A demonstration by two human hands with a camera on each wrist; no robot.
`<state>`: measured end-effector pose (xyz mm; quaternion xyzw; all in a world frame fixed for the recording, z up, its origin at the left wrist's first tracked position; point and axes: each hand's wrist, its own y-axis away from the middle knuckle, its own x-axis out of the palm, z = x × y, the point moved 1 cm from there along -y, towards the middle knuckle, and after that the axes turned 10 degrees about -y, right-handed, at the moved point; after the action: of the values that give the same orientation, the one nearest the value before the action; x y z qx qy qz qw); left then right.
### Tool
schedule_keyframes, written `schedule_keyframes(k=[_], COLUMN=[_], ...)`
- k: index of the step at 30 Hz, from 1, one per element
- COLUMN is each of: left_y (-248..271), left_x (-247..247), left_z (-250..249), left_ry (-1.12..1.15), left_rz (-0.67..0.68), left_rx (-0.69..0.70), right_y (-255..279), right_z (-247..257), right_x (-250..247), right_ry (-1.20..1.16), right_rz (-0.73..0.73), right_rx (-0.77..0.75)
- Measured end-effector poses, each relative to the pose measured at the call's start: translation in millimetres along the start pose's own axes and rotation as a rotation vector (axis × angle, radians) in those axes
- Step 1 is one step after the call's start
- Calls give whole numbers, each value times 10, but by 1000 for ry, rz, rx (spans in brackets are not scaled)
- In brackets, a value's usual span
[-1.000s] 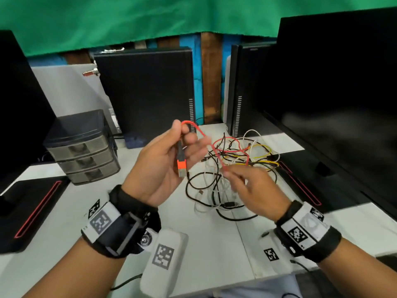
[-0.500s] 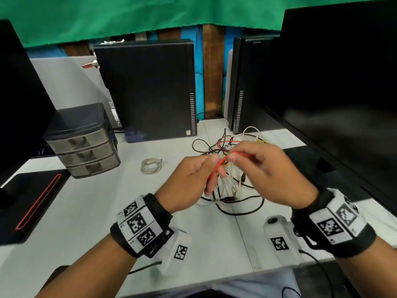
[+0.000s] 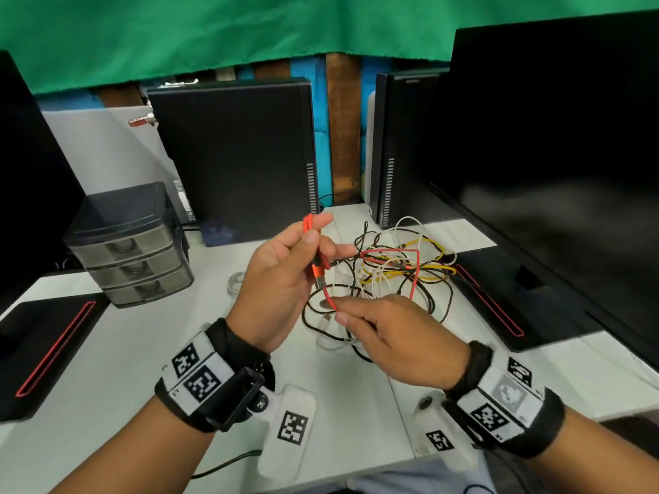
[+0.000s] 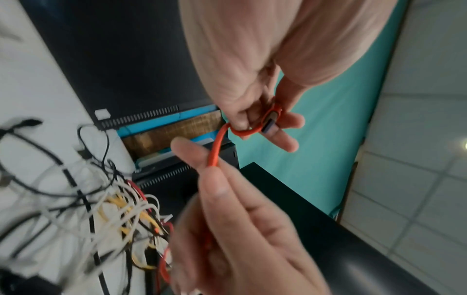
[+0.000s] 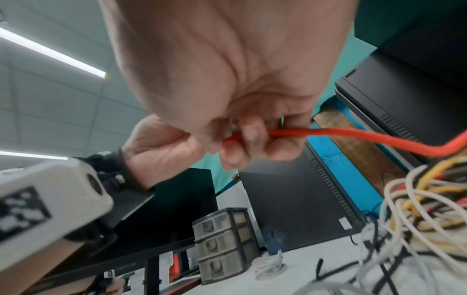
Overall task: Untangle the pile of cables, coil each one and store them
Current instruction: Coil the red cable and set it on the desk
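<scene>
My left hand (image 3: pixel 285 272) is raised over the desk and grips a small loop of the orange cable (image 3: pixel 318 265), its USB plug (image 4: pixel 271 123) sticking out between the fingers. My right hand (image 3: pixel 385 329) pinches the same orange cable (image 5: pixel 353 137) lower down between thumb and fingers. From there the cable runs back into the tangled pile of black, white, yellow and red cables (image 3: pixel 396 272) lying on the white desk behind the hands. A small coiled white cable (image 3: pixel 235 281) lies on the desk left of my left hand.
A grey three-drawer organiser (image 3: pixel 132 251) stands at the left. Two black computer towers (image 3: pixel 235 162) stand at the back, a large monitor (image 3: pixel 556 165) at the right, and a black pad with red trim (image 3: pixel 46 347) at the left edge. The desk's front edge runs just below my wrists.
My hands were close together half a second ago; they have drawn apart, the left rising with the orange loop, the right sliding down along the cable toward me.
</scene>
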<state>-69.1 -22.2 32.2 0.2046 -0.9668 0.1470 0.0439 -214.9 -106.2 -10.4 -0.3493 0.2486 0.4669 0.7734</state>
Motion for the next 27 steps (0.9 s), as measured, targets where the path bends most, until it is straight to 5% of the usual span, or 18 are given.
schedule_keyframes(k=[4, 10, 14, 19, 24, 27], left_y=[-50, -24, -5, -110, -57, 41], left_x=[-111, -177, -125, -218, -239, -105], left_z=[87, 187, 218, 279, 338, 222], left_ry=[-536, -917, -960, -937, -980, -638], left_rz=[-129, 45, 200, -4, 267, 459], left_rx=[102, 205, 144, 122, 34, -76], right_y=[28, 29, 56, 79, 43, -3], right_z=[147, 258, 246, 238, 203, 110], right_x=[-66, -439, -658, -690, -703, -805], right_ry=[80, 32, -85, -133, -184, -262], right_rz=[81, -5, -86, 2, -67, -299], right_rx=[-47, -44, -11, 15, 11, -17])
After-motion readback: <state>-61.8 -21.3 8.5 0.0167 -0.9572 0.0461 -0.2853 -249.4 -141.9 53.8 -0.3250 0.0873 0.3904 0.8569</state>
